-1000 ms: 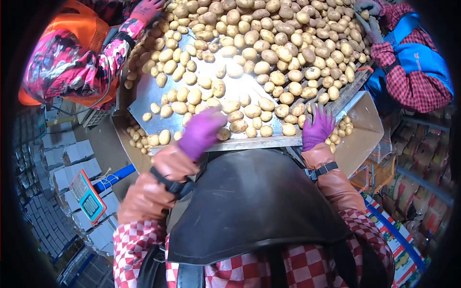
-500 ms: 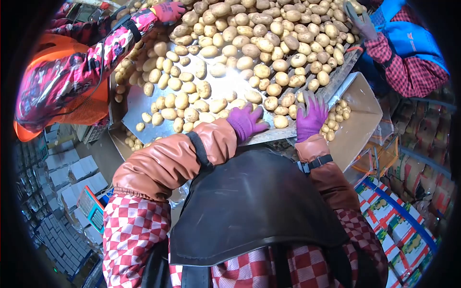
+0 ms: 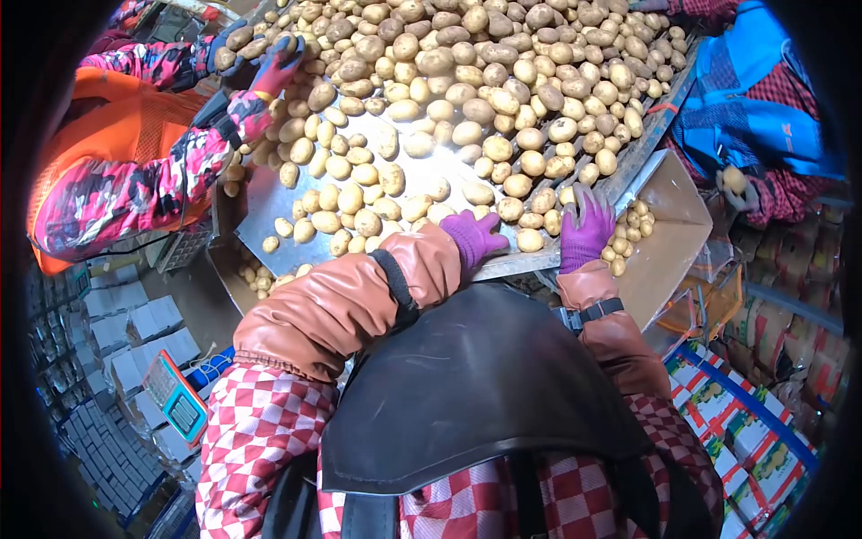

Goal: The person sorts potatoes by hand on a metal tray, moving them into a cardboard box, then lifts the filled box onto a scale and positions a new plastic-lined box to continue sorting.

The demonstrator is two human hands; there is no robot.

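My left hand (image 3: 473, 239), in a purple glove, lies at the near edge of the metal sorting table (image 3: 274, 202). Its fingers are apart, and nothing shows in them. Close by are loose potatoes (image 3: 366, 222). My right hand (image 3: 587, 232), gloved in purple with greyish fingertips, rests at the table's near right corner. Its fingers stretch forward beside the potatoes (image 3: 532, 240) and hold nothing that I can see. A large heap of potatoes (image 3: 503, 76) covers the far part of the table.
A cardboard box (image 3: 669, 238) with potatoes stands at the right; another box (image 3: 226, 274) is at the left. A co-worker in an orange vest (image 3: 126, 117) handles potatoes. Another, in blue (image 3: 745, 99), holds a potato (image 3: 734, 180). A scale (image 3: 180, 400) stands lower left.
My left hand has shifted slightly right; my right hand has barely moved. The left co-worker's arms have moved, with potatoes now at one hand. A hand holding a potato now shows at the right co-worker's side.
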